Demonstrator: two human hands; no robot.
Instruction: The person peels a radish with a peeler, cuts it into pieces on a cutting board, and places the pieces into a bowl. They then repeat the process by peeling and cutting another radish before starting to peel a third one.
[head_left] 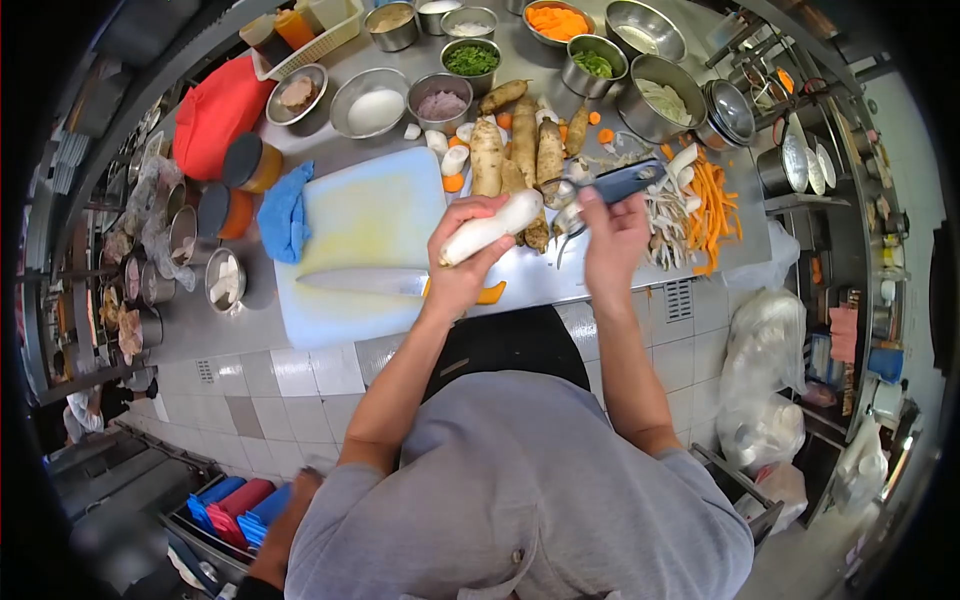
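Left hand [462, 262] clasps white root [492, 227]; right hand [612, 235] seemingly grips peeler [622, 182].

Left hand [462, 262] gripping peeled white root [492, 227], right hand [612, 235] — peeler [622, 182]

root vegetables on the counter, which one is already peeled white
The white root gripped in the left hand, held over the cutting board. The unpeeled roots lying beyond it are all brown-skinned. The right hand holds a peeler.
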